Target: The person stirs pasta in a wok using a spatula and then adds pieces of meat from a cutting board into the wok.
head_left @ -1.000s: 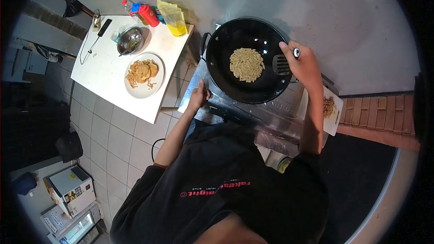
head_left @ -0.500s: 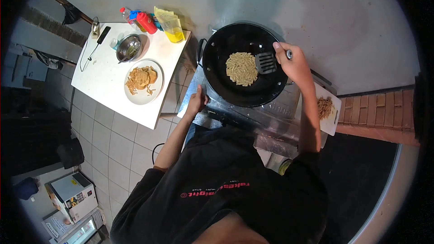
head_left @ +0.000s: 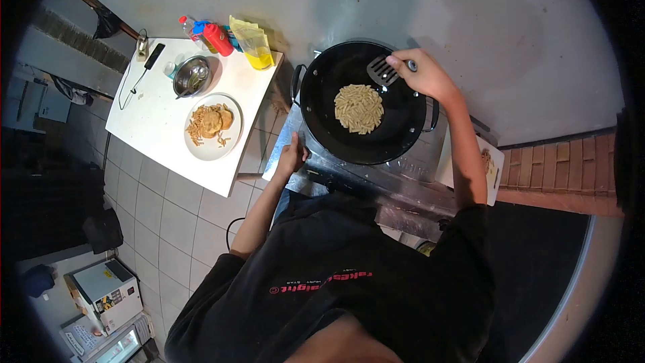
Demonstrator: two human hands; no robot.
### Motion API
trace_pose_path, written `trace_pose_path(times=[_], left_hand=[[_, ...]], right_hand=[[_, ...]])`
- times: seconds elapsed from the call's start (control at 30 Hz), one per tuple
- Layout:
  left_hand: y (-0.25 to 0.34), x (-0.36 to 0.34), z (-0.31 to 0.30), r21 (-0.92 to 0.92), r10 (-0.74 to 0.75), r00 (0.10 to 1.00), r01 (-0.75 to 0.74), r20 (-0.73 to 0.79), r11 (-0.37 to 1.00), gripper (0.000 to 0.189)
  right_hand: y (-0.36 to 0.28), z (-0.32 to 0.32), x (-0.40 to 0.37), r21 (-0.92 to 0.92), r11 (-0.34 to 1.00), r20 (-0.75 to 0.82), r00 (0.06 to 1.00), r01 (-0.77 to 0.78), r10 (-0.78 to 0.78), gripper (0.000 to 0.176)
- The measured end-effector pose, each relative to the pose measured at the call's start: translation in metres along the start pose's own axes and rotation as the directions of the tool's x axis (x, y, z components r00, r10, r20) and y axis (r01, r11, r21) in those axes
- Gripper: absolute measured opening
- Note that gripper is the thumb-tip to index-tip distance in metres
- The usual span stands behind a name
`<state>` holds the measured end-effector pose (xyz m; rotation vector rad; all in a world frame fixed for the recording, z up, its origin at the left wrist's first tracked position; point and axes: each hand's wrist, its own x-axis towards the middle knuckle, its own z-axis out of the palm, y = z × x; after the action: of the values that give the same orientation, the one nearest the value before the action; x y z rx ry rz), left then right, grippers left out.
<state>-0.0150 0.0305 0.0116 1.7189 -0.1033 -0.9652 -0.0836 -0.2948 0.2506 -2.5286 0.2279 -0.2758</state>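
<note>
As fingers (head_left: 400, 65) hold spatula (head_left: 381, 72), red-lettered shirt (head_left: 383, 242)

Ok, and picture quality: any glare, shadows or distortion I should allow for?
Head view: strong wide-lens bending and black corners; soft shadows on the wall beyond the wok; small bright glints inside the wok; much of the far left is dark; the spatula slots read clearly.
</note>
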Motion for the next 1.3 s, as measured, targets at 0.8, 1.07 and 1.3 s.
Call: trace_pose_path(times=[0.8, 1.07, 1.3], left_hand=[[-0.003, 0.006, -0.003, -0.035, -0.028, 1.000, 0.029, 0.008, 0.999, 0.082], [-0.005, 0.005, -0.004, -0.034, -0.055, 0.998, 0.056, 0.021, 0.998, 0.082], [-0.007, 0.005, -0.004, -0.030, -0.066, 0.997, 0.067, 0.025, 0.997, 0.083]], right_hand=[[0.015, -0.004, 0.006, 0.075, 0.993, 0.071, 0.993, -0.097, 0.091, 0.049], [0.026, 0.042, -0.028, 0.552, 0.807, 0.082, 0.977, -0.211, 0.199, 0.051], [-0.069, 0.062, -0.092, 0.128, 0.948, -0.091, 0.955, 0.292, -0.282, 0.019]])
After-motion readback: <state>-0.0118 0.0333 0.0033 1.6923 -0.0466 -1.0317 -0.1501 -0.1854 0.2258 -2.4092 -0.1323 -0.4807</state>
